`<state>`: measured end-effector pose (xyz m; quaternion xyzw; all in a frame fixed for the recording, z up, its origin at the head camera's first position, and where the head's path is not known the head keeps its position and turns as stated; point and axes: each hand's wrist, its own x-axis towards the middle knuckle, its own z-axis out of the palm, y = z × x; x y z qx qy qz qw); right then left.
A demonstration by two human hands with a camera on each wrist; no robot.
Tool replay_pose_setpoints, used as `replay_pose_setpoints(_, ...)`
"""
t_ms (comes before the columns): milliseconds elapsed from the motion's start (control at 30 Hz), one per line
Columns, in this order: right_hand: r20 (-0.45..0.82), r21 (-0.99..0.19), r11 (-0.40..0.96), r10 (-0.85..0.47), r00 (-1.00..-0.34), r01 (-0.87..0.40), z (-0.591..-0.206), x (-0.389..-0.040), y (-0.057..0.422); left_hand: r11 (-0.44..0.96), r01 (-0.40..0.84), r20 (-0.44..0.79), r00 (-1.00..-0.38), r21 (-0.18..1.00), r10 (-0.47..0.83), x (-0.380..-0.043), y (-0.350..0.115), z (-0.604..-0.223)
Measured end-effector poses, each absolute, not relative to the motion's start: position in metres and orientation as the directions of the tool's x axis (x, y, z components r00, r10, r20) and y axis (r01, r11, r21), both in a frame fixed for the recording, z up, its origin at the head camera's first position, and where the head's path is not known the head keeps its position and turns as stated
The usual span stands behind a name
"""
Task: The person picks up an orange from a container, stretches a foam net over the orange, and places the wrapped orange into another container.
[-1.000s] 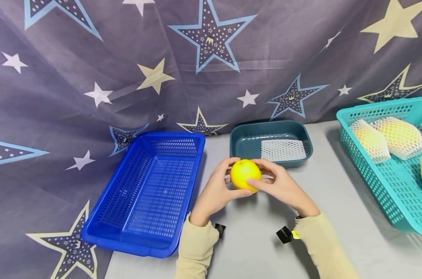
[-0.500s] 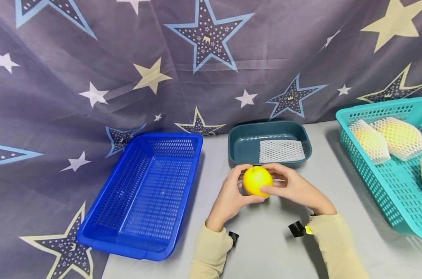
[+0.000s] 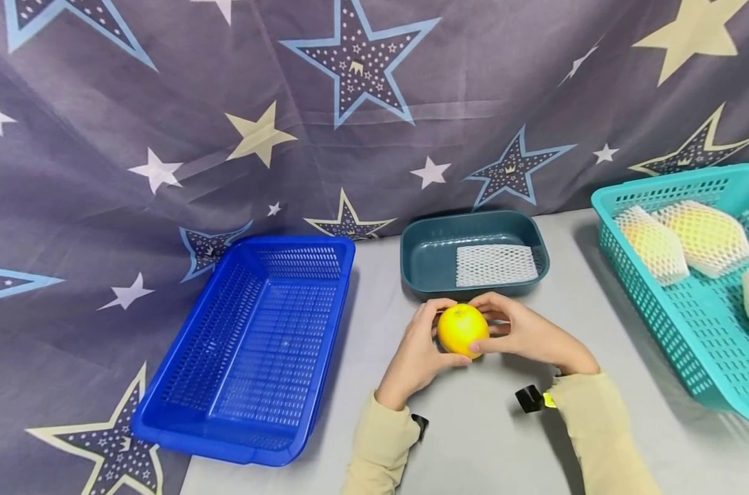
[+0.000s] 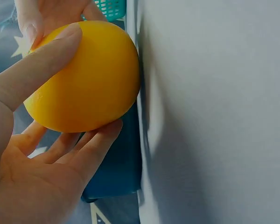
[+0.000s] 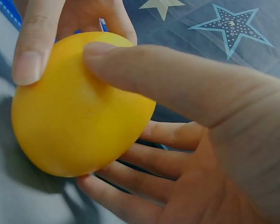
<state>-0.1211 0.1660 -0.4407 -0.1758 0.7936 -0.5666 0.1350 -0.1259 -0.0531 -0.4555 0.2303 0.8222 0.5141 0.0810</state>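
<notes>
Between both hands is a round yellow-orange fruit, which looks like an orange [image 3: 463, 331], in front of the dark teal tray. My left hand [image 3: 419, 352] grips its left side, with the thumb [image 4: 46, 65] across the near face and fingers curled behind. From the right, my right hand [image 3: 523, 335] holds it too, its thumb [image 5: 144, 70] pressed on the skin. Fingers of both hands partly hide the fruit's far side. In the dark teal tray [image 3: 426, 261] lies a flat white foam net [image 3: 496, 265].
A blue plastic basket [image 3: 335, 302] stands to the left. At the right edge, a turquoise basket [image 3: 643, 295] holds several fruits in white foam nets [image 3: 703, 237]. Behind everything hangs a grey star-patterned cloth [image 3: 374, 158] above the pale table [image 3: 473, 447].
Both hands and the orange have moved right and slightly nearer in the head view, then settled. Their grip looks much the same. The view has shifted a little.
</notes>
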Motion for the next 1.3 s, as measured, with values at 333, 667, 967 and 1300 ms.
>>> replay_pose_setpoints(333,-0.023,-0.938,0.317,-0.469,-0.883,-0.144,-0.441,-0.12,0.17,0.33,0.285,0.068,-0.839,0.9,0.54,-0.128,-0.061,-0.46)
replay_pose_setpoints(667,-0.007,-0.934,0.319,-0.463,-0.886,-0.159,-0.435,-0.119,0.172,0.32,0.255,0.034,-0.827,0.912,0.562,-0.131,-0.063,-0.463)
replay_pose_setpoints(967,0.043,-0.935,0.296,-0.452,-0.891,-0.195,-0.417,-0.115,0.179,0.318,0.227,0.003,-0.817,0.92,0.577,-0.13,-0.065,-0.465)
replay_pose_setpoints(1300,0.046,-0.838,0.511,-0.283,-0.958,-0.192,-0.384,-0.148,0.19,0.317,0.2,-0.018,-0.822,0.927,0.569,-0.13,-0.066,-0.466)
